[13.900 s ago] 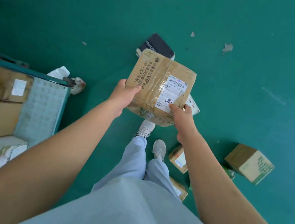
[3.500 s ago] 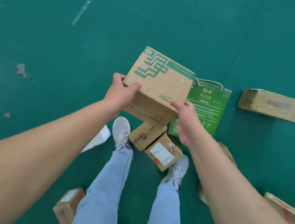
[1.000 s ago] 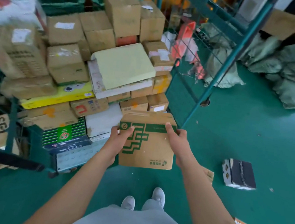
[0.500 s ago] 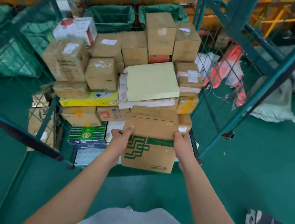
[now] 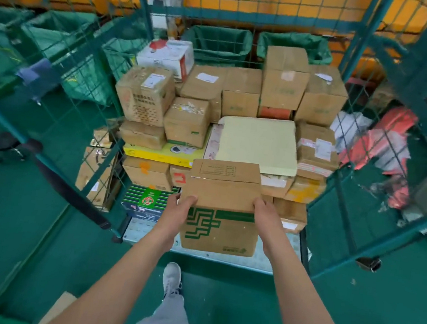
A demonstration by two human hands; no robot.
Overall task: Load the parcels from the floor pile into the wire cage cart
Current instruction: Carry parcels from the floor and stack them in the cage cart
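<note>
Cardboard parcel (image 5: 223,206) (both hands gripping).

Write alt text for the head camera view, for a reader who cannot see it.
Both hands, left hand and right hand, grip a cardboard box with green print at the open front of a green wire cage cart. Behind it, stacked parcels fill the cart; a pale yellow flat package lies on top.
</note>
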